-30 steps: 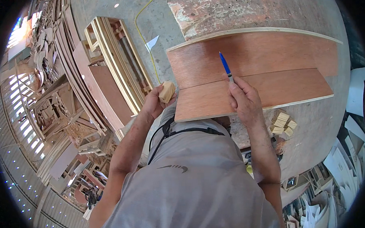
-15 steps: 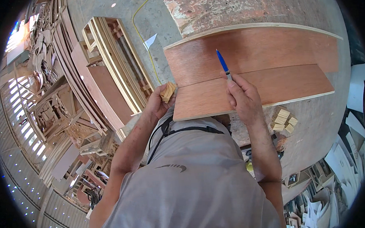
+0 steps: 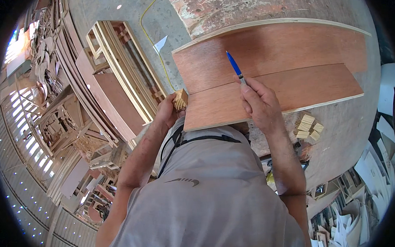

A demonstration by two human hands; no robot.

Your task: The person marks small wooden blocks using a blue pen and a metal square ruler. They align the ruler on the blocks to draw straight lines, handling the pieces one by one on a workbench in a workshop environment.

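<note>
Pen (image 3: pixel 233 64) grasped by the right hand (image 3: pixel 262 104) points its blue end forward, long axis slanting leftward; the left hand (image 3: pixel 167 111) grips a wooden block (image 3: pixel 181 99).

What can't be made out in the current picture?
All in the head view:
- Blue pen: its lower end, hidden by the right hand.
- Wood block: the side against the palm, covered by the left hand.
- Worktop: the part beneath the brown boards, covered by them.
- White scraps: outer parts, cut off by the dark fisheye rim.
</note>
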